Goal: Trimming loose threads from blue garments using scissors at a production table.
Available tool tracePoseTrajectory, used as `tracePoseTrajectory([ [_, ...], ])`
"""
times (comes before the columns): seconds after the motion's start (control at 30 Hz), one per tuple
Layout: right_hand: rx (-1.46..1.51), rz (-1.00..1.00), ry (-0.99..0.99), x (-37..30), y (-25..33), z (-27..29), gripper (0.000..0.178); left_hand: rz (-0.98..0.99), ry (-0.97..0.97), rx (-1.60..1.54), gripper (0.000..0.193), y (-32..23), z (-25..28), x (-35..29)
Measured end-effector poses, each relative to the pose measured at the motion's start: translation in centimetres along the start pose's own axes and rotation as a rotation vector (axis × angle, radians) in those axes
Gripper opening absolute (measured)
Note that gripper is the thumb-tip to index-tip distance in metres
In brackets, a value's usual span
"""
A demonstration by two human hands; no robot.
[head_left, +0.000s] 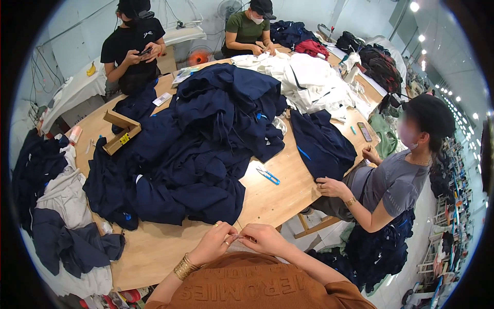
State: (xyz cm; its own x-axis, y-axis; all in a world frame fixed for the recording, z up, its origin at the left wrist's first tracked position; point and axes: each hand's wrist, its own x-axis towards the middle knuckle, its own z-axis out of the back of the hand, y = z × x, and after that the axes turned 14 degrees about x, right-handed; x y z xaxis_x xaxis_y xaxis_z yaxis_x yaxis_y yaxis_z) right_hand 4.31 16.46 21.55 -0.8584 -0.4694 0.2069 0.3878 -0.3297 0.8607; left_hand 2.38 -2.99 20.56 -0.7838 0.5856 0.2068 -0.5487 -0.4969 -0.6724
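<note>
Brown cardbd box [133,131] open, contents unclear; L hand [212,244] + R hand [265,240] pinched, can't tell on what.

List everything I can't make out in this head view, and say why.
All in the head view:
- Anything pinched between the left hand and right hand: too small, covered by the fingers.
- The tabletop under the navy garments: hidden by the pile.
- What the co-worker in green handles: too small, far off.
- The brown top's lower part: cut off by the bottom edge.
</note>
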Motion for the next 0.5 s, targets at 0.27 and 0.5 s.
tracePoseTrajectory([
  [0.27, 0.033, 0.045, -0.034, 0.1, 0.0, 0.1, 0.011, 0.28, 0.057, -0.265, 0.016, -0.5, 0.4, 0.1],
  [0.5, 0.021, 0.032, -0.017, -0.1, 0.0, 0.3, 0.011, 0.148, 0.054, -0.192, 0.013, -0.1, 1.0, 0.2],
])
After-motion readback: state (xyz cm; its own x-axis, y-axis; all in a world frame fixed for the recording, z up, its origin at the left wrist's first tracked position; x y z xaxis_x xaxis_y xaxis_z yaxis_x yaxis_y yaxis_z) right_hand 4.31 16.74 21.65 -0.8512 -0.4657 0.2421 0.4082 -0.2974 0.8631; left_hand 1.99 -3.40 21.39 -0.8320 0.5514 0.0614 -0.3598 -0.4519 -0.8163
